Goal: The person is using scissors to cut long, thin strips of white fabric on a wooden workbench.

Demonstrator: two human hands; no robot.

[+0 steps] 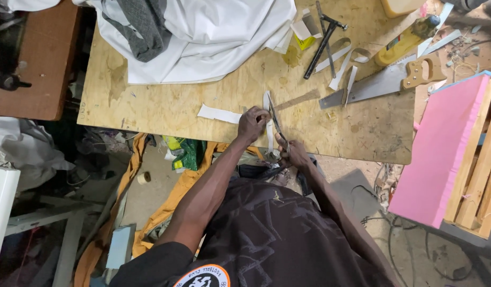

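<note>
Plywood forms the surface (165, 109) before you, with white cloth (213, 37) heaped at its far edge, a pink foam panel (442, 154) at your right and a handsaw (378, 82) beyond. Your left hand (252, 123) presses closed fingers on a white strip (268, 125) near the front edge. Your right hand (292, 154) grips scissors (277, 127), blades parted along that strip.
</note>
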